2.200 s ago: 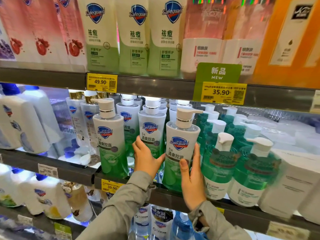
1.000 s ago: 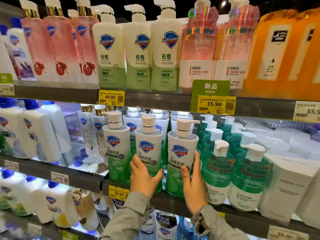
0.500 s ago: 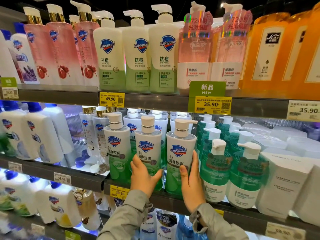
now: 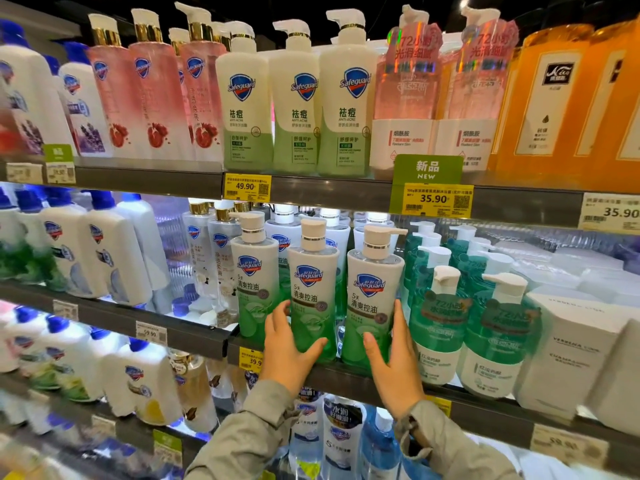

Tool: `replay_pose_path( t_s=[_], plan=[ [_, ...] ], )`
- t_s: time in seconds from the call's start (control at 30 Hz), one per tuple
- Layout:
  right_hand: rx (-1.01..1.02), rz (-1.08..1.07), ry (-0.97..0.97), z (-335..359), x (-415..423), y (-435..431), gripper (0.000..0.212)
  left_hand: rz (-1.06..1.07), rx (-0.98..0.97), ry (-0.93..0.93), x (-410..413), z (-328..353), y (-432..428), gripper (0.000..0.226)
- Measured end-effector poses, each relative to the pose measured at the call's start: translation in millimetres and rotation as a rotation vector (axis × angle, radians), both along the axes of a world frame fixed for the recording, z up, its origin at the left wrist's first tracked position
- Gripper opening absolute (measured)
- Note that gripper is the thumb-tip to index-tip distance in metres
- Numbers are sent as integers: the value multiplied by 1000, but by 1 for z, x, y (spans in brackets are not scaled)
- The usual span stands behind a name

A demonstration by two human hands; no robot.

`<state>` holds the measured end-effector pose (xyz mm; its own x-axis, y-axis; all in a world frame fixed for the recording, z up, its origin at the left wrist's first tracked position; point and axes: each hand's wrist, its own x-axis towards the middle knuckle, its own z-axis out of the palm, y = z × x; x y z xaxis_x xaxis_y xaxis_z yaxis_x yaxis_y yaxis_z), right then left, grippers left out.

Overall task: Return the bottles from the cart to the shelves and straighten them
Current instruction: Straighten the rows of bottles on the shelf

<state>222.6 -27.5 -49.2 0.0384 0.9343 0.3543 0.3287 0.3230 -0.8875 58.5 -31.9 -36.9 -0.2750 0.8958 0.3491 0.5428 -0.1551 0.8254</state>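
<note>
Below the tag [image 4: 438,200] and a little to its left, three green pump bottles are lined up at the front of the shelf [image 4: 349,375]. The mid bottle [image 4: 313,289] is gripped low by the left hand [image 4: 287,355] — thumb across the front, fingers curled round its far side. The right bottle [image 4: 372,292], almost straight under the tag, is pinched by the right hand [image 4: 391,362], with the thumb on the front and the fingers laid between it and the teal bottles [image 4: 440,327] down-right of the tag. The low hold looks chosen so that bases can be slid and labels squared without tipping. Both labels are faced forward. Green liquid is seen through the lower halves — full, it seems, with pumps fitted. The left bottle [image 4: 254,278], furthest left of the tag, is untouched. No cart is seen.
</note>
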Motion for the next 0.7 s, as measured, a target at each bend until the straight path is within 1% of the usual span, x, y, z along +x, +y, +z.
replay_pose_path(
  t_s=[0.1,0.17,0.27,0.33,0.43,0.53,0.6,0.7],
  plan=[
    [35,-21,26,1,0,-11,73,-7,53,3,-3,0,-3,65],
    [73,-51,13,4,2,-17,68,-28,51,19,-1,1,-6,57],
    [150,-104,9,7,2,-23,51,-64,40,71,2,1,-10,49],
    [217,-106,-30,9,3,-25,39,-79,48,93,5,1,-15,44],
    [203,8,-94,13,4,-27,27,-67,64,126,5,2,-22,39],
    [188,155,-212,16,5,-24,17,-53,50,215,1,4,-29,31],
    [195,224,-255,18,5,-20,13,-25,49,248,-1,5,-33,31],
    [203,294,-266,21,7,-13,12,38,57,235,0,8,-41,34]
  ],
)
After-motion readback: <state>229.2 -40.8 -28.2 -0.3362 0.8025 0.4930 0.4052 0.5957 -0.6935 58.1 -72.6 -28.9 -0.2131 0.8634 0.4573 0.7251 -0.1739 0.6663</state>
